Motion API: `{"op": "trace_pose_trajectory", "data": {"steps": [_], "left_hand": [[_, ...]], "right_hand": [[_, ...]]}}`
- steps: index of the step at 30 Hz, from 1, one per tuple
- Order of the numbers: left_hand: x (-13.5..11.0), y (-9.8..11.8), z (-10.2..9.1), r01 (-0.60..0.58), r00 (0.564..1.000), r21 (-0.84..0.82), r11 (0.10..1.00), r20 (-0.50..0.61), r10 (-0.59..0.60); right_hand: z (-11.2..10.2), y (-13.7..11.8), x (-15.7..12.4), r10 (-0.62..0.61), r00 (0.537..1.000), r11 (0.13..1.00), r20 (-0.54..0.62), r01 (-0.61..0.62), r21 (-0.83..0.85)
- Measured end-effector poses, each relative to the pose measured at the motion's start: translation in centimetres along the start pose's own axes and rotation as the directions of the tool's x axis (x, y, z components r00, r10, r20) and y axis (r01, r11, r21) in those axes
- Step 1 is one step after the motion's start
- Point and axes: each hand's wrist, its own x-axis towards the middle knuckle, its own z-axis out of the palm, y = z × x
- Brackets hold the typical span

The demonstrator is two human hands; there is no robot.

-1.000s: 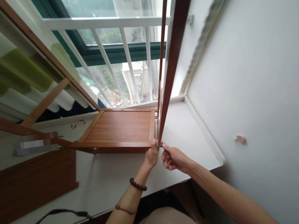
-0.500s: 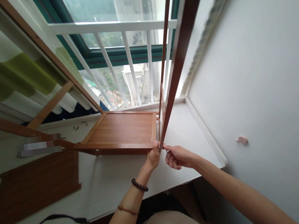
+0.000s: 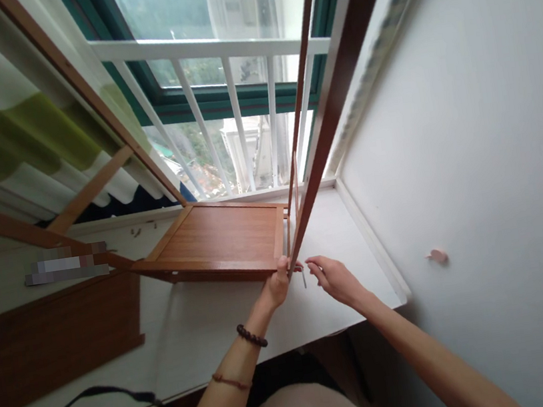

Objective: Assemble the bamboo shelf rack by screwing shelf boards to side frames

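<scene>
My left hand [image 3: 279,284] is wrapped around the near right corner of a brown wooden frame, where a long wooden post [image 3: 325,135] meets the shelf panel [image 3: 223,237]. A small metal hex key [image 3: 304,277] sticks out on the right side of the post, its long arm hanging down. Just right of the hex key, my right hand [image 3: 333,279] is held apart from it, fingers loosely bent and holding nothing. The joint under my left fingers is hidden.
A loose wooden panel [image 3: 62,334] lies on the white ledge [image 3: 238,323] at left. Small screws [image 3: 136,232] lie behind the frame's left post [image 3: 77,82]. A black strap [image 3: 96,391] crosses the front edge. A white wall with a pink hook [image 3: 438,256] stands right; window railings are ahead.
My right hand has let go of the hex key and moved slightly right. The key stays at the post, and the post's upper end has shifted a little right in view. My left hand keeps its hold.
</scene>
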Motion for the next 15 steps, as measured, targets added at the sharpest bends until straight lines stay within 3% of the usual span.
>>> {"op": "trace_pose_trajectory", "data": {"steps": [1,3,6,11,15], "left_hand": [[0.0,0.0,0.0,-0.004,1.0,0.008,1.0,-0.003,0.004],[0.1,-0.1,0.0,-0.007,1.0,0.023,1.0,-0.009,0.007],[0.1,-0.3,-0.1,0.006,1.0,0.051,0.999,-0.023,-0.005],[-0.2,-0.1,-0.3,0.03,0.999,0.094,0.995,-0.04,-0.026],[-0.4,0.4,-0.3,0.042,0.998,0.099,0.994,-0.041,-0.038]], "right_hand": [[-0.1,0.3,-0.4,-0.119,0.991,0.981,-0.053,0.11,-0.157],[-0.2,0.5,-1.1,-0.285,0.957,0.896,-0.05,0.248,-0.368],[0.2,-0.2,-1.3,-0.379,0.925,0.792,0.008,0.329,-0.514],[0.4,-1.8,-0.1,-0.37,0.913,0.692,0.169,0.393,-0.605],[0.1,-2.5,0.5,-0.271,0.935,0.691,0.23,0.355,-0.63]]}}
